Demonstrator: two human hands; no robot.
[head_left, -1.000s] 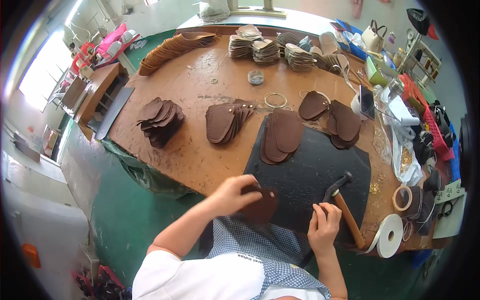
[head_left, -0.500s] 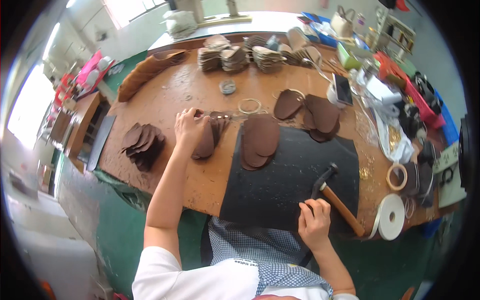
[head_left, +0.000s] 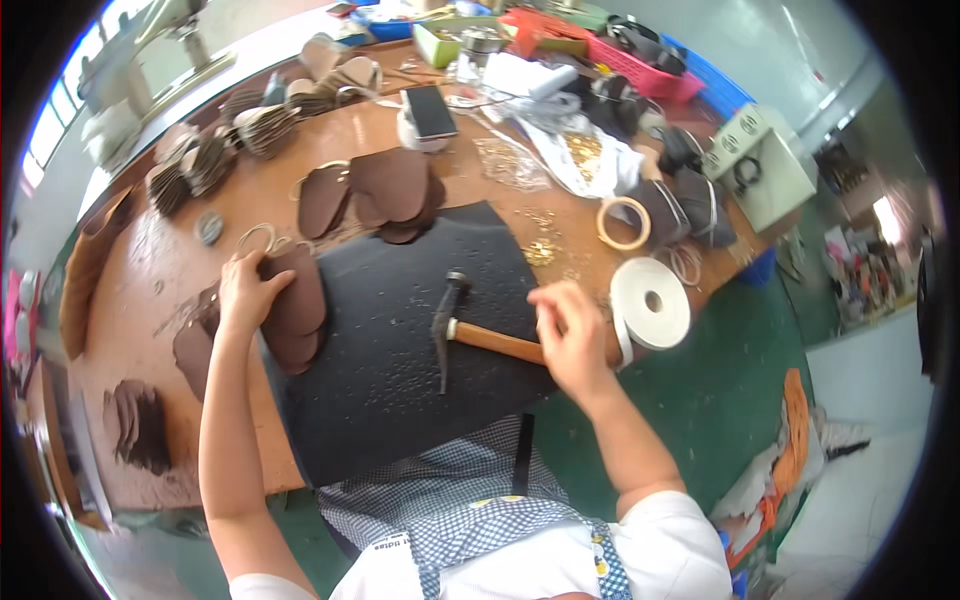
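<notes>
My left hand [head_left: 245, 290] rests at the upper left edge of a small stack of dark brown rounded leather pieces [head_left: 297, 325]. Its thumb stretches out across the top piece, apart from the fingers. To its lower left, more brown leather pieces [head_left: 193, 355] are partly hidden by the arm. My right hand [head_left: 572, 345] hovers by the right edge of a black mat [head_left: 375, 370], fingers loosely bent and apart, with nothing visible in them. A hammer [head_left: 495, 341] lies on the mat; the right hand covers its handle's end.
Small gold metal parts [head_left: 541, 252] lie beyond the mat, near a tape ring [head_left: 622, 222] and a white tape roll [head_left: 650, 303]. Further brown pieces [head_left: 390, 188] sit by the mat's far edge, below a phone [head_left: 429, 112]. Leather stacks [head_left: 265, 128] line the back.
The view has swung to the right. My left hand has moved from the left-hand leather pieces to the middle stack. My right hand has shifted outward and forward, over the hammer handle's end.
</notes>
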